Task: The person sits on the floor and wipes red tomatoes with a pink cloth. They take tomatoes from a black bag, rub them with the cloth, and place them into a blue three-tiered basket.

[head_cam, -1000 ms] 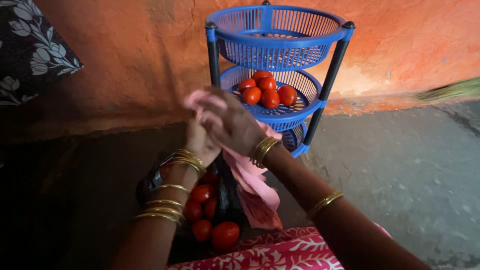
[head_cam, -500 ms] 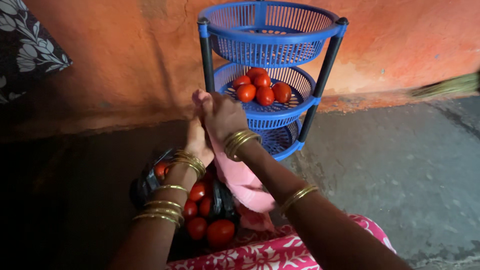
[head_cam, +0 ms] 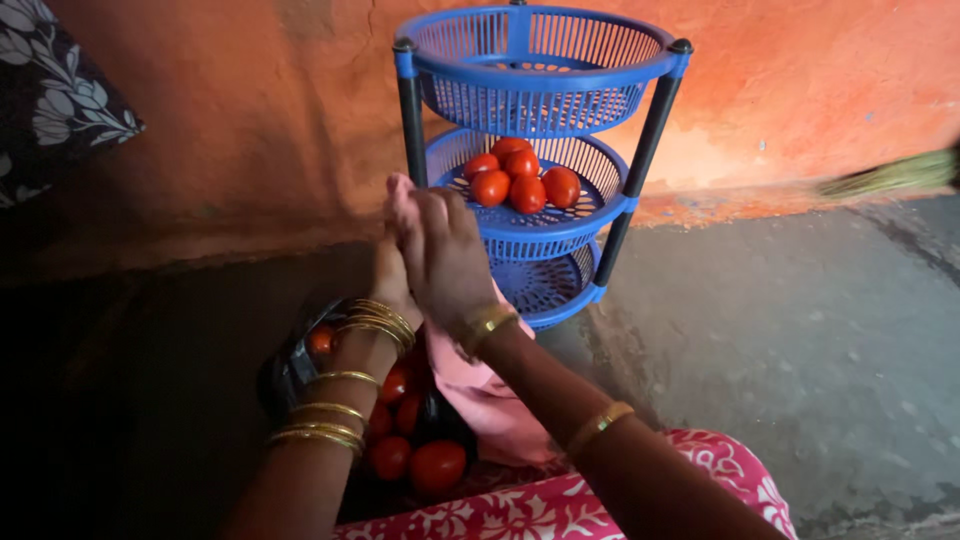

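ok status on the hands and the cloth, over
Both hands, left and right, closed on the pink cloth, held up together. Tomatoes in black bag below. Blue rack just behind; nothing between.

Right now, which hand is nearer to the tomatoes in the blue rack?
The right hand. It is raised, holding the pink cloth just before the rack's middle-tier tomatoes. The left hand sits behind it, farther left.
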